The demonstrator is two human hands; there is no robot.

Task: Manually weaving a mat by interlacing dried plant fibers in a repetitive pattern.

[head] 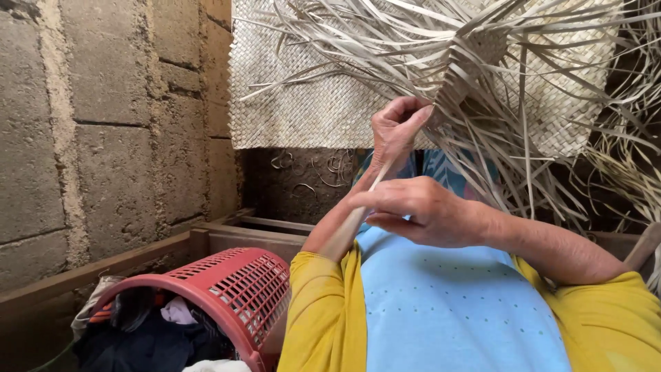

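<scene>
Both hands work one pale leaf strip point(358, 207).
Right hand point(420, 210) fingers pinch the strip; left hand point(396, 131), at twelve o'clock of it, curls closed on the strip's top beside the half-woven mat point(475, 62). Red laundry basket point(234, 289) at seven o'clock.

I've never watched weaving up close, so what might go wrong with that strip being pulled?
1. The pale strip is stretched between the left hand and the right hand; a hard tug might split it.
2. Many loose strands hang around the woven piece, so the strip could snag or tangle.
3. Thin strip edges might nick the fingers.
</scene>
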